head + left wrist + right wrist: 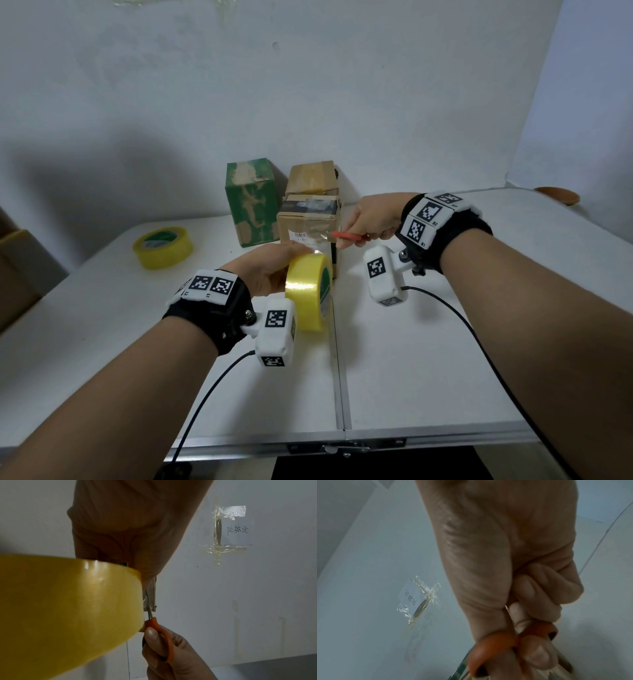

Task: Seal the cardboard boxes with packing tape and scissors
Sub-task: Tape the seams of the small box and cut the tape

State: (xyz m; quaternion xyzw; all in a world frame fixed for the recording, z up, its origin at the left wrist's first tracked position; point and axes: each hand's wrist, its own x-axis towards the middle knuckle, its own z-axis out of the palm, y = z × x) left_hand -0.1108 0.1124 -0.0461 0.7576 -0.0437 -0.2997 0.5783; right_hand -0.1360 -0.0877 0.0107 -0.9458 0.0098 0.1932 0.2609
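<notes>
My left hand (pixel 270 267) grips a yellow roll of packing tape (pixel 310 291) on edge, just in front of a small brown cardboard box (pixel 308 222). A clear strip of tape (pixel 317 238) runs from the roll up to the box's front face. My right hand (pixel 373 217) holds orange-handled scissors (pixel 349 235) with their tips at that strip. In the left wrist view the tape roll (pixel 68 615) fills the lower left and the scissors (pixel 154 623) meet the strip beside it. The right wrist view shows fingers through the orange scissor loops (pixel 496 642).
A green box (pixel 251 202) and a taller brown box (pixel 313 178) stand behind, against the white wall. A second yellow tape roll (pixel 162 247) lies at the left of the white table (pixel 445 359). A brown dish (pixel 557 196) sits far right. Cables trail from both wrists.
</notes>
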